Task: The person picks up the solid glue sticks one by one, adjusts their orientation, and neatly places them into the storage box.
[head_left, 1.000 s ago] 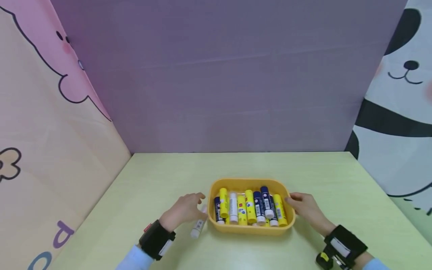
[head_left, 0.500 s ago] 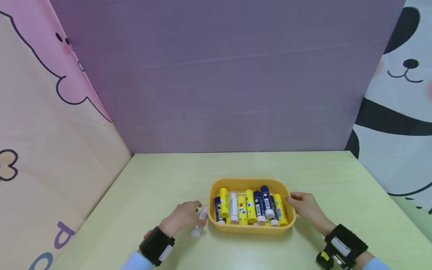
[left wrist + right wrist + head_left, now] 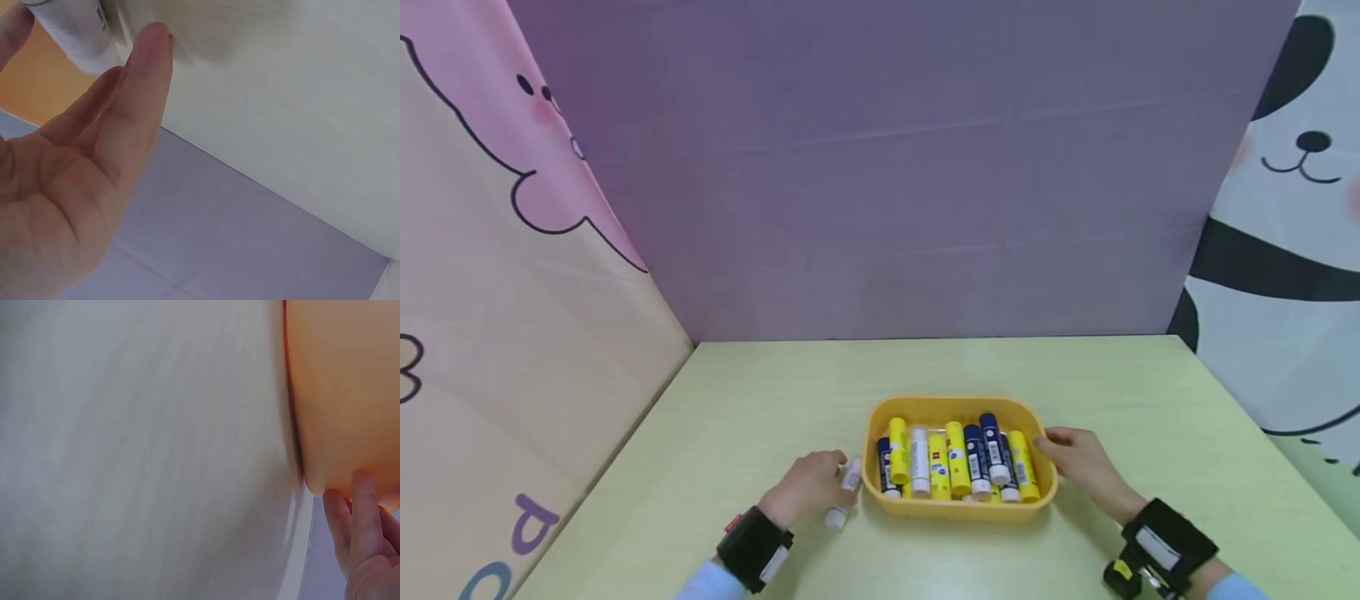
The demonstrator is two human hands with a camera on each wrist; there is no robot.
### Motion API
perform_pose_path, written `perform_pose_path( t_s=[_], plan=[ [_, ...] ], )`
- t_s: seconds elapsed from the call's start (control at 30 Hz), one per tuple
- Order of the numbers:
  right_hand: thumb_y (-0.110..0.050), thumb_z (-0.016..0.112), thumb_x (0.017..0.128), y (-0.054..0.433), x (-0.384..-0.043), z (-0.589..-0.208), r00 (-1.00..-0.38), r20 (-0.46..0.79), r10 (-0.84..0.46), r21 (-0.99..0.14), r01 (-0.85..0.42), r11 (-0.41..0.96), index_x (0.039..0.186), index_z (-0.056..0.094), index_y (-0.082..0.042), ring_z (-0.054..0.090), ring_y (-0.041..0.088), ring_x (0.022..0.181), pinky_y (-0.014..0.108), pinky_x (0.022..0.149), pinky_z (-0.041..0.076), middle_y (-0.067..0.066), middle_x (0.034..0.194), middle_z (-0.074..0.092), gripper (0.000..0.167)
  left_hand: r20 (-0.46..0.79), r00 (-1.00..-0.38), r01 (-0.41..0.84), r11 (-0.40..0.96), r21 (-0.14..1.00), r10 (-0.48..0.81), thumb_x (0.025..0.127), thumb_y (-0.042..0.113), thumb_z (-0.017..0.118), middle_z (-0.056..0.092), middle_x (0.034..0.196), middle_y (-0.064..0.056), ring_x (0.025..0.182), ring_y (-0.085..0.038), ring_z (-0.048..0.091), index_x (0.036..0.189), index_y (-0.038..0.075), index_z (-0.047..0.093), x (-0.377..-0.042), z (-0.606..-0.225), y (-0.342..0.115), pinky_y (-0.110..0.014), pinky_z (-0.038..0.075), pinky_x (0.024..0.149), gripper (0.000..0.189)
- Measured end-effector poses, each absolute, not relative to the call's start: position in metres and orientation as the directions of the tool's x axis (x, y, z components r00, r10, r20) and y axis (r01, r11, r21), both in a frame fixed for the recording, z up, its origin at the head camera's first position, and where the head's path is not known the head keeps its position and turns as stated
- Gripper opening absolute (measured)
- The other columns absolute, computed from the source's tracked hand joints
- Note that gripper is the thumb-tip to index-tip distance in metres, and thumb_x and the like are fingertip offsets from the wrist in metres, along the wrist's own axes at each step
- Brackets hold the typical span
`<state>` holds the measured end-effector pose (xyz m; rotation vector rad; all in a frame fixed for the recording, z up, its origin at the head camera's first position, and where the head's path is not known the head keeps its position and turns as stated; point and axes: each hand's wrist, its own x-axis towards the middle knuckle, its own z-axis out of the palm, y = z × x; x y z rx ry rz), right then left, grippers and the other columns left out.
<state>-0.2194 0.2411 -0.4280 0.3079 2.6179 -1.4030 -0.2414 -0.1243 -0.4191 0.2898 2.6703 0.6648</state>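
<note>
A white glue stick (image 3: 852, 475) stands tilted just left of the yellow tray, its lower end toward the table's near side. My left hand (image 3: 805, 483) holds it between thumb and fingers. In the left wrist view the white glue stick (image 3: 75, 34) lies between the thumb at the left edge and the fingertips (image 3: 150, 44). On the tray's right end, my right hand (image 3: 1078, 458) pinches the rim of the tray (image 3: 955, 510). The right wrist view has its fingers (image 3: 365, 512) against the tray's outer wall (image 3: 350, 394).
Inside the tray lie several glue sticks: yellow ones (image 3: 938, 467), navy ones with white ends (image 3: 976, 462) and a white one (image 3: 919, 461). A pale green table (image 3: 775, 392) bears the tray. A purple panel (image 3: 880, 167) rises behind it, with printed cloths at both sides.
My left hand has shifted slightly down around the white glue stick, leaving more of its upper end in view. The right hand and the tray have stayed in place.
</note>
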Motion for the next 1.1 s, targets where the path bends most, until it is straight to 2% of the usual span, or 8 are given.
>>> perform_pose_path(
  t_s=[0.37, 0.57, 0.8, 1.1],
  plan=[
    [-0.033, 0.051, 0.092, 0.2421, -0.2198, -0.4274, -0.967, -0.234, 0.099, -0.814, 0.251, 0.523, 0.128, 0.043, 0.008, 0.06, 0.022, 0.096, 0.03, 0.076, 0.054, 0.029, 0.124, 0.051, 0.055, -0.264, -0.927, 0.139, 0.896, 0.423, 0.268, 0.068, 0.017, 0.078, 0.059, 0.085, -0.005, 0.073, -0.018, 0.052, 0.107, 0.003, 0.06, -0.2403, -0.4222, -0.1218, -0.034, 0.049, 0.066, 0.046],
    [-0.031, 0.049, 0.094, 0.241, -0.2181, -0.4254, -0.974, -0.211, 0.081, -0.813, 0.221, 0.539, 0.128, 0.043, 0.01, 0.06, 0.024, 0.098, 0.033, 0.077, 0.054, 0.03, 0.124, 0.05, 0.054, -0.223, -0.938, 0.179, 0.921, 0.345, 0.266, 0.07, 0.013, 0.076, 0.051, 0.073, -0.003, 0.067, -0.019, 0.046, 0.088, 0.007, 0.061, -0.2391, -0.4243, -0.1176, -0.031, 0.042, 0.06, 0.025],
    [-0.031, 0.048, 0.094, 0.2411, -0.2169, -0.4231, -0.974, -0.215, 0.078, -0.814, 0.223, 0.536, 0.129, 0.042, 0.01, 0.06, 0.024, 0.097, 0.033, 0.077, 0.054, 0.03, 0.124, 0.05, 0.054, -0.156, -0.947, 0.229, 0.93, 0.287, 0.282, 0.073, 0.012, 0.074, 0.048, 0.072, -0.003, 0.066, -0.019, 0.044, 0.086, 0.006, 0.06, -0.2371, -0.427, -0.1144, -0.031, 0.041, 0.059, 0.02],
    [-0.031, 0.049, 0.093, 0.2419, -0.2172, -0.4272, -0.974, -0.209, 0.085, -0.82, 0.222, 0.527, 0.128, 0.044, 0.007, 0.06, 0.022, 0.098, 0.032, 0.077, 0.054, 0.028, 0.124, 0.051, 0.052, -0.127, -0.945, 0.259, 0.925, 0.279, 0.303, 0.074, 0.01, 0.072, 0.047, 0.069, -0.004, 0.064, -0.019, 0.043, 0.081, 0.005, 0.059, -0.2385, -0.4259, -0.1164, -0.03, 0.039, 0.058, 0.015]
  ],
)
